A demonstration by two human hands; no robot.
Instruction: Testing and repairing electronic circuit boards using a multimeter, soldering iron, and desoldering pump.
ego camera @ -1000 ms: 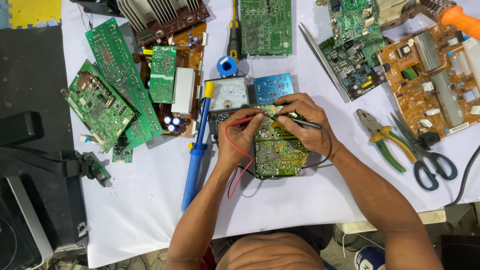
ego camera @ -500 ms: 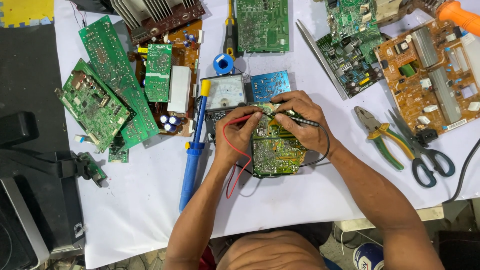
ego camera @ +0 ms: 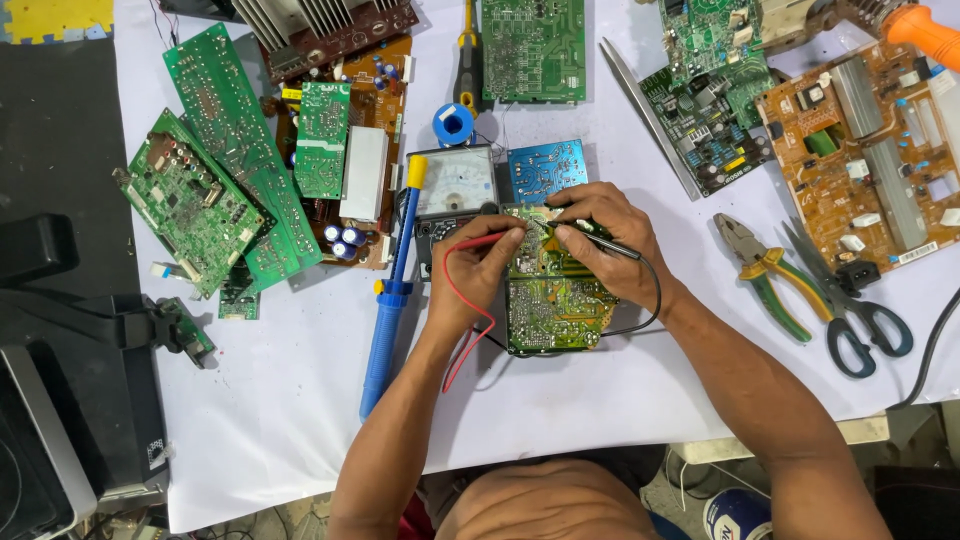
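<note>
White cloth (ego camera: 300,420) covers a worktable seen from above, with a person's two bare forearms reaching in from the bottom edge. Between the hands lies a green circuit board (ego camera: 552,300), solder side up, near the middle of the table. The left hand (ego camera: 475,270) pinches a red probe (ego camera: 480,242) against the board's upper left edge; its red lead (ego camera: 462,320) loops down beside the wrist. The right hand (ego camera: 605,240) grips a black probe (ego camera: 610,238), tip pressed to the board's top; a black lead (ego camera: 650,300) curves round the right wrist.

Just left of the left forearm lies a blue soldering iron (ego camera: 385,320) with a yellow end. Right of the right arm lie green-handled pliers (ego camera: 765,275) and scissors (ego camera: 850,310), close together.

Just beyond the hands sits an analogue multimeter (ego camera: 455,185), touching a small blue board (ego camera: 545,168). Farther left, several green boards (ego camera: 210,180) overlap in a heap. Farther right rests a brown board (ego camera: 870,160), and a dark green board (ego camera: 532,45) lies at the far edge.
</note>
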